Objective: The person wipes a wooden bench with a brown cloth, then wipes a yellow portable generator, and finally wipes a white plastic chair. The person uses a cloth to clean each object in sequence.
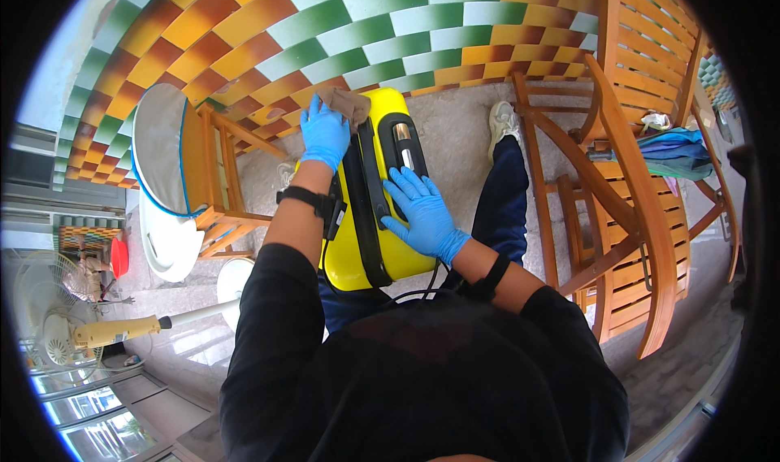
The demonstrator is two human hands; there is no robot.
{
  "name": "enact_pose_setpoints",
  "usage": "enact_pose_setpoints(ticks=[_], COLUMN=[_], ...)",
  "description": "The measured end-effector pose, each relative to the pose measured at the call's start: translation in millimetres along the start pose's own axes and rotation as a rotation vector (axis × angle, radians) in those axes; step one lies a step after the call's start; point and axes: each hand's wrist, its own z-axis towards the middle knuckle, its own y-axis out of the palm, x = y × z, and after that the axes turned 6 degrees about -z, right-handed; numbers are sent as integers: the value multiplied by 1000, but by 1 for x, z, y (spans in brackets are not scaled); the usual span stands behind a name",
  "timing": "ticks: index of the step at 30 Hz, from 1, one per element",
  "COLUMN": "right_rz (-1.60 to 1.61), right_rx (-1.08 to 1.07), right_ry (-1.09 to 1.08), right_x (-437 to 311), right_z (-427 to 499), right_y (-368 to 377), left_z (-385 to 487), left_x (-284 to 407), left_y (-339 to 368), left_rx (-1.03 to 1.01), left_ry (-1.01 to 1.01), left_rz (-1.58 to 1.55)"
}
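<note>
Between my legs stands a yellow hard-shell suitcase with black trim along its seam and a dark panel on its upper face. My left hand, in a blue glove, presses a brown cloth against the far left end of the case. Part of that cloth is hidden under the fingers. My right hand, also gloved in blue, lies flat with fingers spread on the case beside its black handle strip. Nothing is held in the right hand.
A slatted wooden folding chair stands at the right with bundled fabric on it. At the left are a wooden stool holding a round grey-covered item, and a pedestal fan. Coloured tiles cover the wall ahead.
</note>
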Motion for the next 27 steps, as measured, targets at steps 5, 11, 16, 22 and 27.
enact_pose_setpoints(ticks=[5, 11, 16, 22, 27], right_rz=[74, 120, 106, 54, 2], right_rx=[-17, -34, -14, 14, 27], right_ry=[13, 26, 7, 9, 22], right_x=[2, 7, 9, 8, 5], right_z=[2, 7, 12, 13, 12], right_y=[-2, -3, -1, 2, 3], left_z=[55, 76, 29, 16, -22], left_x=[-19, -54, -32, -22, 8], left_y=[10, -29, -20, 6, -11], left_rx=[69, 875, -233, -114, -43], left_ry=[-122, -118, 270, -4, 159], left_rz=[141, -290, 2, -266, -139])
